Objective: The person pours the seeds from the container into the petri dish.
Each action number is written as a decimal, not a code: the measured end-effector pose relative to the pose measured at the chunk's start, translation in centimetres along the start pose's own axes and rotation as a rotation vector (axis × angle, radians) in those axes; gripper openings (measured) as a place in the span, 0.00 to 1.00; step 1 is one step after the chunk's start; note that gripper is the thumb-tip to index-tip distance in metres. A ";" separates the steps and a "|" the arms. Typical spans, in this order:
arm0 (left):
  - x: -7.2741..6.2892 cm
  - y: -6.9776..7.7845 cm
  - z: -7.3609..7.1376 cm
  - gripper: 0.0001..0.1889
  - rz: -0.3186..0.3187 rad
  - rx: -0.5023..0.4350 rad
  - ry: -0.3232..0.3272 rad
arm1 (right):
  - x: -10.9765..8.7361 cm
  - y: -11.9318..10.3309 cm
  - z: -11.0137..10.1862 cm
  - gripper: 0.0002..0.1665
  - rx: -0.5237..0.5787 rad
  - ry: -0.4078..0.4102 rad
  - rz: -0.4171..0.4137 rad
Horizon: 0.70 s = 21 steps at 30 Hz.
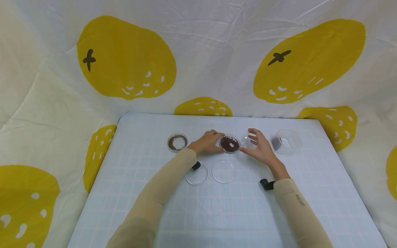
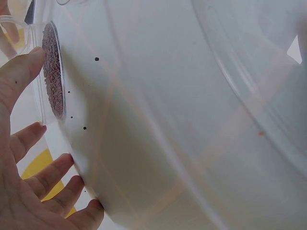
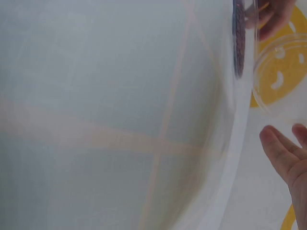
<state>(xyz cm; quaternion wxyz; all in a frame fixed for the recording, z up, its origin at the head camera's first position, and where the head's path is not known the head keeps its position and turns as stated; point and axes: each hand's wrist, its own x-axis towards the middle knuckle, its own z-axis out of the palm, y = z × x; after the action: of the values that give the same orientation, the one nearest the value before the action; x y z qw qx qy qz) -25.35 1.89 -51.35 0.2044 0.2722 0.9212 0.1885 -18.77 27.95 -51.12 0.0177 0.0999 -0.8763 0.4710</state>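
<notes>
A clear petri dish (image 1: 230, 143) of dark reddish-brown granules, with white pieces on top, is in the middle of the head view. My left hand (image 1: 207, 142) holds its left side, thumb and index finger on the rim in the left wrist view; the other fingers spread loosely. On the dish's other side, my right hand (image 1: 260, 148) has its fingers apart and thumb close to the rim; the head view does not settle whether it touches. Beside those fingers stands a clear round vessel (image 1: 247, 140). In the right wrist view the fingertips (image 3: 269, 134) look apart from its ring.
To the left sits another dish (image 1: 177, 142) with brown and white contents. Two clear round lids (image 1: 223, 171) lie nearer me, one partly under my left wrist. A clear plastic box (image 1: 291, 140) with a greyish item is at the right. Small dark specks (image 2: 97, 59) dot the tablecloth.
</notes>
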 end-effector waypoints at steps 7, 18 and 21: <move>-0.1 0.1 0.0 0.41 0.000 0.004 -0.002 | 0.1 -0.4 0.4 0.58 0.018 -0.028 0.036; 0.1 0.1 0.0 0.41 -0.004 0.018 -0.001 | 0.6 -0.5 1.1 0.57 -0.031 -0.055 -0.007; 0.3 0.0 0.0 0.41 -0.004 0.032 -0.003 | 1.0 -0.6 1.3 0.57 -0.062 -0.058 -0.039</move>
<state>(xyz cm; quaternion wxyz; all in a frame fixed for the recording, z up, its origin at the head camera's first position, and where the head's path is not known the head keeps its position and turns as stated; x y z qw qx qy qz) -25.59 2.05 -51.44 0.2016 0.2738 0.9244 0.1729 -19.51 26.42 -51.22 0.0043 0.1301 -0.8884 0.4402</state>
